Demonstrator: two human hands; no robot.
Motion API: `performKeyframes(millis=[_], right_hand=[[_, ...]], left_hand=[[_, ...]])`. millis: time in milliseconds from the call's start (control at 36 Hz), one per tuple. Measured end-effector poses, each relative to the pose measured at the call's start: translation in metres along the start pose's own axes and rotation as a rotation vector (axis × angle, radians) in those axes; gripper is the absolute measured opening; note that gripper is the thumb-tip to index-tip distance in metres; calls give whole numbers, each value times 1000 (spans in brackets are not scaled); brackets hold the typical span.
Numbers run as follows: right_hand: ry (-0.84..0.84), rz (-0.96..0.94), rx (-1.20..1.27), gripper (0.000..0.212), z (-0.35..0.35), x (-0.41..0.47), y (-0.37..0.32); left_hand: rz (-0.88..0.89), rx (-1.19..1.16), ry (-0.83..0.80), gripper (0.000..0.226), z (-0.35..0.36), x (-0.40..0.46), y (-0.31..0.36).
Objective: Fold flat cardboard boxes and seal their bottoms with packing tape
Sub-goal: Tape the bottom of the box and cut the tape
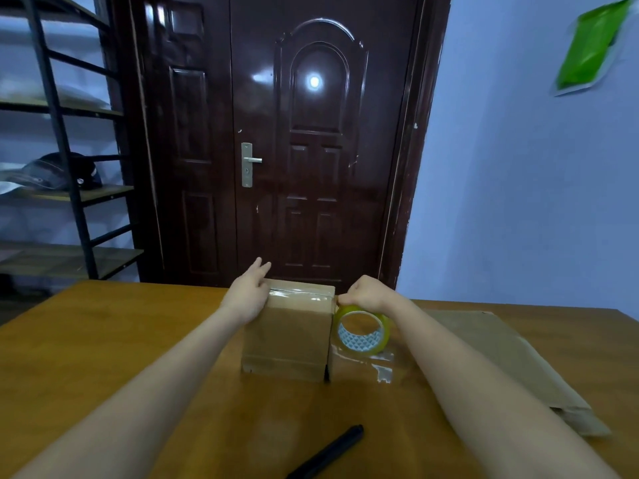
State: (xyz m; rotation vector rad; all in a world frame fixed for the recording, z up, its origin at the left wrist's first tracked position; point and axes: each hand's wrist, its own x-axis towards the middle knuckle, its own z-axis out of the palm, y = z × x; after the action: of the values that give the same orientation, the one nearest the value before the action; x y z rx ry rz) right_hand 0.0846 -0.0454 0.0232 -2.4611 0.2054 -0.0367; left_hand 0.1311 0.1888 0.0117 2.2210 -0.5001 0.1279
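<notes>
a folded cardboard box (287, 337) stands upright near the middle of the wooden worktop (103, 340), its top face crossed by a shiny strip of clear tape (299, 294) running from its left edge to its right edge. the left hand (249, 292) lies flat against the box's upper left corner, fingers spread apart and pointing away from the person, gripping nothing. the right hand (363, 292) is curled together at the box's upper right corner, its fingertips pinching at the tape where it leaves the box, and the tape roll (362, 330), yellowish with a patterned white core, hangs just below that hand, close against the right side of the box. a loose piece of clear film (375, 366) lies on the worktop under the roll. a stack of flat cardboard (511, 361) rests on the worktop to the right, well apart from the box. a black pen-like tool (328, 452) lies on the near edge of the worktop, between the two forearms. behind the worktop is a dark brown door (276, 133), with a metal shelf rack (58, 167) to its left.
</notes>
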Motion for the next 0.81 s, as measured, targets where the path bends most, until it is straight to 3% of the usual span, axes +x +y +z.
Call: performKeyframes(millis=[139,222,389,639,806], right_hand=[[0,22,33,43,2,0,0],[-6,23,51,41,3,-2,2],[-13,24,58,39,5,-5,1],[-81,47,180,34,3,-18,17],[23,77,299,42,12,-29,34]], left_hand=[[111,581,-154,50,6,3,9],[137,739,-176,51,6,3,16],[239,608,-384,48,3,-1,27],[286,750,-347,81,12,-7,25],[275,721,-343,86,14,-2,20]])
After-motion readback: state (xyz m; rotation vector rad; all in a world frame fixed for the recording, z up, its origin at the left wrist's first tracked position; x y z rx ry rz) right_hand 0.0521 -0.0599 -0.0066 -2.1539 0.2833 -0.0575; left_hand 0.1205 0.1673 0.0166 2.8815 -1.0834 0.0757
